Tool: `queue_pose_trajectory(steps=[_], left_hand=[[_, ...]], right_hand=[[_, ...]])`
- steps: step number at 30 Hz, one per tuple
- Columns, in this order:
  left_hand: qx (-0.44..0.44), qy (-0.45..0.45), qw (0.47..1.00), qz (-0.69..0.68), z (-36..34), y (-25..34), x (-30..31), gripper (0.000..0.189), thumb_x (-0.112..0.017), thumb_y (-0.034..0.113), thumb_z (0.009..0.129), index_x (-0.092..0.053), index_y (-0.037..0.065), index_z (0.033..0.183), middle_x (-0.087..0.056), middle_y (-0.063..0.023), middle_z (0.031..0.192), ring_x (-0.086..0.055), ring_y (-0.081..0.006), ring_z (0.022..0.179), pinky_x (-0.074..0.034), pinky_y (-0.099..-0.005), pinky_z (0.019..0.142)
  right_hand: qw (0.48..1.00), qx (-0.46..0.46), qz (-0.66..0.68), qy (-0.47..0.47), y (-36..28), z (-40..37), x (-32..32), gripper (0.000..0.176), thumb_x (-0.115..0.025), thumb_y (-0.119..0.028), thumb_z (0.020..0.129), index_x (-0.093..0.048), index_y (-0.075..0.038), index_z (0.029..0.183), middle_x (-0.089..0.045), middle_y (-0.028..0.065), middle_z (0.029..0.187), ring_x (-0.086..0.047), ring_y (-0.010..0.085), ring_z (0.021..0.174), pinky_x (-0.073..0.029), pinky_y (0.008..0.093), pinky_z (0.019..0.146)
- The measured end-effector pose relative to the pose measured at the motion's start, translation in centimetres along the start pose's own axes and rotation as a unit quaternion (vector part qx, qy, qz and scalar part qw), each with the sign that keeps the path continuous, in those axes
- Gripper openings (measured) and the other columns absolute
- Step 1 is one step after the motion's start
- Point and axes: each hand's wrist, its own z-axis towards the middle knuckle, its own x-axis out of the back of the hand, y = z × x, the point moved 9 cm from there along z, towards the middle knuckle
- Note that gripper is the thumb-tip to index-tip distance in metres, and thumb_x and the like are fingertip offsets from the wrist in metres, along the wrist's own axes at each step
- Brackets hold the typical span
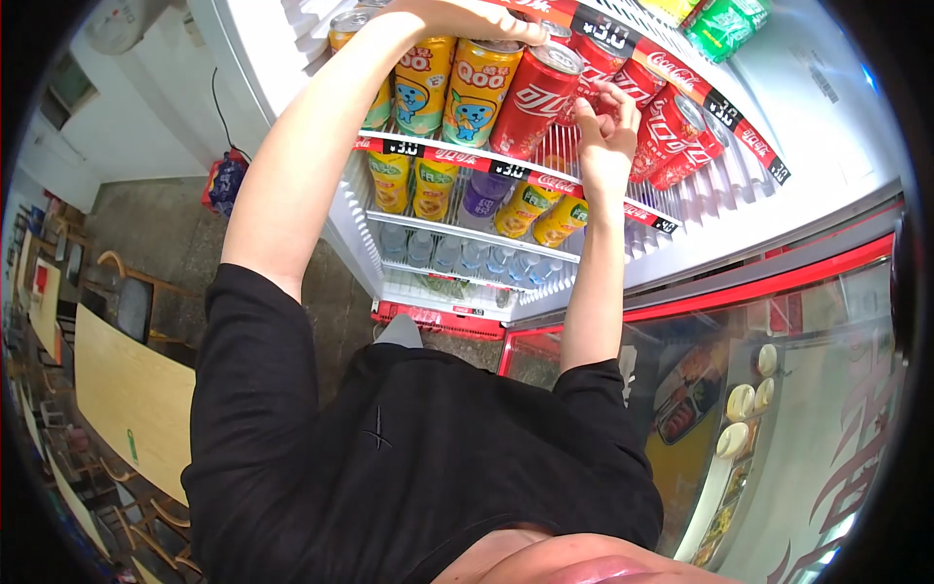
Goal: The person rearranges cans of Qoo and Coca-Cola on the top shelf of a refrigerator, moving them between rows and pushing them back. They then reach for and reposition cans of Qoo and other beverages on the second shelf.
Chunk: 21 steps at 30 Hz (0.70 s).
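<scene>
My left hand (477, 18) reaches over the can tops at the upper edge of the view, fingers stretched to the right above a yellow Qoo can (481, 92) and a red Coca-Cola can (538, 97). Part of that hand is cut off by the frame. My right hand (609, 127) is raised among the red cans, fingers loosely curved and apart, fingertips right at the side of the front Coca-Cola can. Further red cans (673, 131) stand to its right, some leaning. A second Qoo can (421, 88) stands at left.
The shelf edge carries price labels (511, 170). Below are yellow cans (530, 207), a purple can (484, 198) and bottles (472, 256). A green can (725, 29) lies upper right. The glass fridge door (759, 321) swings open at right; a wooden table (136, 389) stands at left.
</scene>
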Motion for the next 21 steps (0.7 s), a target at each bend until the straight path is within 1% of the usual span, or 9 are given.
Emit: queue_pose_trajectory(steps=[1, 2, 5, 6, 9, 12, 15, 18, 21], left_hand=[[0.0, -0.001, 1.0, -0.001, 0.0, 0.0, -0.1, 0.077, -0.055, 0.065, 0.094, -0.046, 0.017, 0.153, -0.047, -0.01, 0.157, -0.043, -0.0275, 0.144, -0.032, -0.0421, 0.119], [-0.001, -0.002, 1.0, -0.001, 0.1, 0.0, -0.1, 0.077, -0.055, 0.065, 0.094, -0.046, 0.017, 0.153, -0.047, -0.01, 0.157, -0.043, -0.0275, 0.144, -0.032, -0.0421, 0.119], [-0.002, -0.004, 1.0, -0.003, 0.2, 0.1, -0.1, 0.077, -0.056, 0.066, 0.094, -0.046, 0.017, 0.153, -0.047, -0.0101, 0.157, -0.043, -0.0277, 0.144, -0.032, -0.0422, 0.119], [-0.003, -0.004, 1.0, -0.003, 0.2, 0.1, 0.0, 0.077, -0.056, 0.066, 0.094, -0.046, 0.017, 0.153, -0.047, -0.0101, 0.157, -0.043, -0.0277, 0.144, -0.032, -0.0422, 0.119], [-0.004, -0.005, 1.0, -0.006, 0.2, 0.2, 0.0, 0.078, -0.056, 0.066, 0.094, -0.046, 0.017, 0.153, -0.047, -0.0102, 0.157, -0.042, -0.0278, 0.144, -0.032, -0.0423, 0.119], [-0.006, -0.008, 1.0, -0.008, 0.2, 0.1, -0.2, 0.078, -0.056, 0.066, 0.094, -0.046, 0.017, 0.154, -0.047, -0.0102, 0.158, -0.042, -0.0279, 0.144, -0.032, -0.0424, 0.119], [-0.006, -0.011, 1.0, -0.011, 0.1, 0.0, -0.3, 0.078, -0.056, 0.066, 0.094, -0.046, 0.017, 0.154, -0.047, -0.0103, 0.158, -0.042, -0.028, 0.144, -0.031, -0.0425, 0.12], [-0.006, -0.011, 1.0, -0.013, 0.1, -0.2, -0.3, 0.079, -0.056, 0.067, 0.094, -0.046, 0.017, 0.154, -0.046, -0.0104, 0.158, -0.042, -0.0282, 0.144, -0.031, -0.0426, 0.12], [-0.009, -0.013, 1.0, -0.017, 0.1, 0.0, -0.3, 0.079, -0.056, 0.067, 0.093, -0.046, 0.017, 0.154, -0.046, -0.0104, 0.158, -0.042, -0.0283, 0.145, -0.031, -0.0427, 0.12]], right_hand=[[0.998, 0.029, -0.064, 0.01, -0.8, -0.2, 0.1, 0.035, -0.073, -0.011, 0.095, -0.062, -0.01, 0.128, -0.052, 0.0054, 0.118, -0.054, 0.0028, 0.07, -0.049, 0.0203, 0.068], [0.997, 0.03, -0.07, 0.003, -0.4, -0.1, 0.1, 0.042, -0.073, -0.012, 0.095, -0.065, -0.011, 0.136, -0.047, 0.0111, 0.136, -0.056, 0.0036, 0.071, -0.051, 0.022, 0.082], [0.994, 0.028, -0.103, -0.014, -0.6, -0.3, -0.5, 0.041, -0.073, -0.013, 0.095, -0.067, -0.012, 0.136, -0.045, 0.0147, 0.145, -0.057, 0.0034, 0.072, -0.052, 0.0233, 0.083], [0.987, 0.084, -0.134, -0.015, 0.5, 0.1, -0.5, 0.043, -0.074, -0.017, 0.092, -0.069, -0.015, 0.135, -0.048, 0.0183, 0.143, -0.056, 0.0075, 0.062, -0.053, 0.0272, 0.082], [0.992, 0.024, -0.117, -0.033, 0.4, -0.2, -0.8, 0.043, -0.074, -0.021, 0.092, -0.07, -0.02, 0.135, -0.045, 0.0233, 0.152, -0.06, 0.0089, 0.064, -0.054, 0.0285, 0.084], [0.994, 0.005, -0.1, -0.042, 1.4, -0.1, -1.1, 0.042, -0.074, -0.023, 0.092, -0.071, -0.023, 0.133, -0.036, 0.0271, 0.16, -0.062, 0.0093, 0.066, -0.055, 0.0293, 0.082], [0.99, -0.028, -0.118, -0.068, 1.4, -0.2, -1.5, 0.041, -0.073, -0.015, 0.094, -0.067, -0.006, 0.134, -0.034, 0.0221, 0.163, -0.058, 0.0086, 0.078, -0.054, 0.025, 0.083], [0.989, -0.03, -0.124, -0.069, 1.1, -0.2, -1.6, 0.04, -0.073, -0.015, 0.095, -0.067, -0.006, 0.133, -0.033, 0.0231, 0.163, -0.061, 0.0104, 0.081, -0.055, 0.0256, 0.082], [0.987, -0.004, -0.144, -0.066, 2.1, 0.1, -1.7, 0.04, -0.074, -0.027, 0.093, -0.072, -0.021, 0.133, -0.03, 0.0274, 0.163, -0.066, 0.0118, 0.07, -0.057, 0.0284, 0.078]])
